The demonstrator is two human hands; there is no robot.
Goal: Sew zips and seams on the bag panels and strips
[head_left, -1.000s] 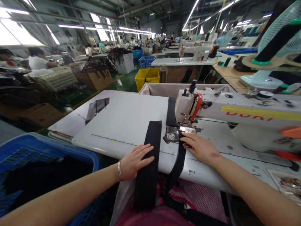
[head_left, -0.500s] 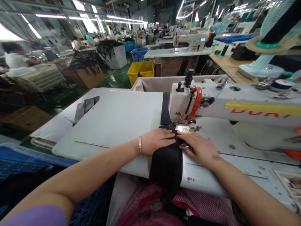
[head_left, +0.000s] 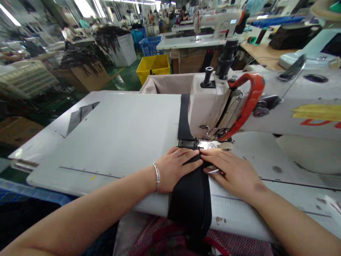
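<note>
A wide black fabric strip (head_left: 189, 202) lies over the front edge of the white sewing table (head_left: 125, 131), its far end under the needle area of the sewing machine (head_left: 205, 103). My left hand (head_left: 178, 167) lies flat on the strip with fingers stretched toward the seam. Beside it, my right hand (head_left: 237, 174) presses its fingertips at the strip's right edge, just in front of the lit needle plate. Tucked between that hand's thumb and fingers is a pair of small metal thread snips (head_left: 214, 171), partly hidden. The strip's near end hangs down toward my lap.
An orange-red lever guard (head_left: 250, 103) sticks out from the machine head. Behind the table stand a fabric-lined bin (head_left: 170, 83) and a yellow crate (head_left: 153, 67). A blue basket (head_left: 34, 190) is at the lower left. Other machines and people fill the background.
My view has moved closer to the machine and tipped down. Both hands stay at the same place on the strip by the needle; a metal plate now shows beyond the left fingers.
</note>
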